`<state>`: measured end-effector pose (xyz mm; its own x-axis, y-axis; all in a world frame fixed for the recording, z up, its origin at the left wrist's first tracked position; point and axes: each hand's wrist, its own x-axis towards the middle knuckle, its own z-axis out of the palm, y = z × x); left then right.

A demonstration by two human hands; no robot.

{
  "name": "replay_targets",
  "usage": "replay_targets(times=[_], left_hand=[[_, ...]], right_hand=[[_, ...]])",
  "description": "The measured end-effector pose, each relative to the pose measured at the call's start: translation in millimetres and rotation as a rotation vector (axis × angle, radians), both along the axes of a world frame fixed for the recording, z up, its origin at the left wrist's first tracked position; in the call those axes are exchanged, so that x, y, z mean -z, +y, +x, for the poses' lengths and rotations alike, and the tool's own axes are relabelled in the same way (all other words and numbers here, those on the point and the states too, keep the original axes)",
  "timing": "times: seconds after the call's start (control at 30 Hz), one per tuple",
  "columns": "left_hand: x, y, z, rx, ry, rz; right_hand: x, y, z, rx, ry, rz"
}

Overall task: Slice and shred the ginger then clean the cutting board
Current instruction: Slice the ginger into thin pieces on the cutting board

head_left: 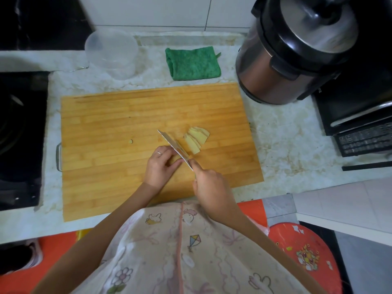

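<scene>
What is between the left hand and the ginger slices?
The knife blade, with the left hand on one side and the slices on the other, in the head view.

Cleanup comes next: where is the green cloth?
In the head view, the green cloth lies folded on the counter beyond the cutting board's far edge, between the clear container at left and the cooker at right.

Both forearms bare, reaching forward and converging. Left hand knuckles up, fingers curled, pinning the ginger piece; ring on one finger. Right hand just beside it, wrapped round the handle of the knife, one finger reaching toward the blade.
</scene>
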<state>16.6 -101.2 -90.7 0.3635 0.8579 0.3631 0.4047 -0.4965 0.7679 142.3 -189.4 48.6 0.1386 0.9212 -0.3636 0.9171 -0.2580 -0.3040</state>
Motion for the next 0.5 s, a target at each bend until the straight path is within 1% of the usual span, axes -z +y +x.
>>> replay_targets(times=[0.27,0.5], left_hand=[[2.2,0.7,-0.1,0.005,-0.005,0.004],[2.7,0.5,-0.2,-0.017,0.011,0.007]], right_hand=[[0.7,0.7,-1.3,-0.004,-0.030,-0.024],[1.1,1.0,0.3,0.003,0.014,-0.045]])
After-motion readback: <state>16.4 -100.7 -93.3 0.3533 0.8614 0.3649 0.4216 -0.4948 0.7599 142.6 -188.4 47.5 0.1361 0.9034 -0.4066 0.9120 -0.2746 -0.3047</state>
